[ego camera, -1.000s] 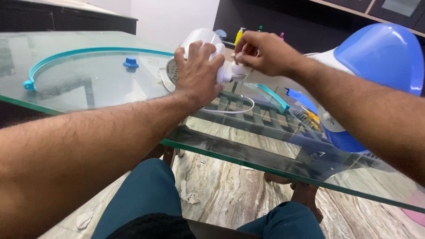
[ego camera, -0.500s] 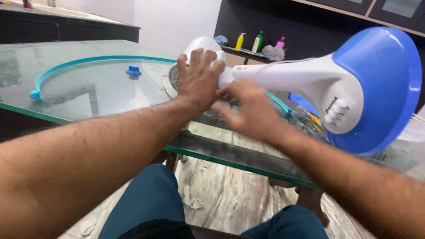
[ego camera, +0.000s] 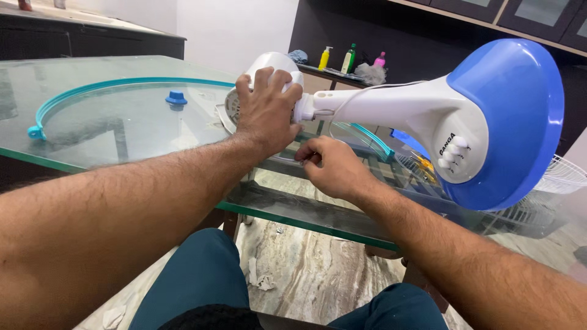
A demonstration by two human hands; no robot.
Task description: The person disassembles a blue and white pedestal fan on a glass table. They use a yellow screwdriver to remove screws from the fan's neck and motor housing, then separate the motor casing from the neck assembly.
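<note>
1. A glass table point(ego camera: 92, 128) is filling the left and middle of the head view, standing over a marbled stone floor point(ego camera: 306, 269); dark cabinets are running along the upper right, with a pale wall between them and a dark counter at upper left.
2. One dismantled table fan is lying on its side across the glass: its white motor housing point(ego camera: 269, 64) is sitting at upper centre, its white neck point(ego camera: 391, 107) is stretching rightward, and its round blue-and-white base point(ego camera: 507, 122) is tipping up at the right edge, showing four white buttons.
3. The left hand point(ego camera: 266, 110) is clamping down over the motor housing, fingers curled across its top.
4. The right hand point(ego camera: 333, 168) is resting just below the joint of the neck, fingers bent inward; whether it is pinching anything I cannot tell.
5. One teal ring point(ego camera: 122, 84) is lying flat on the glass at left, with one small blue cap point(ego camera: 176, 97) inside its curve.
6. One white wire grille point(ego camera: 559, 177) is peeking out at the right edge, behind the base.
7. Three bottles are standing on the shelf at top centre: one yellow point(ego camera: 324, 58), one green point(ego camera: 348, 59), one pink point(ego camera: 380, 60).
8. The person's teal trousers point(ego camera: 195, 281) are showing along the bottom.
</note>
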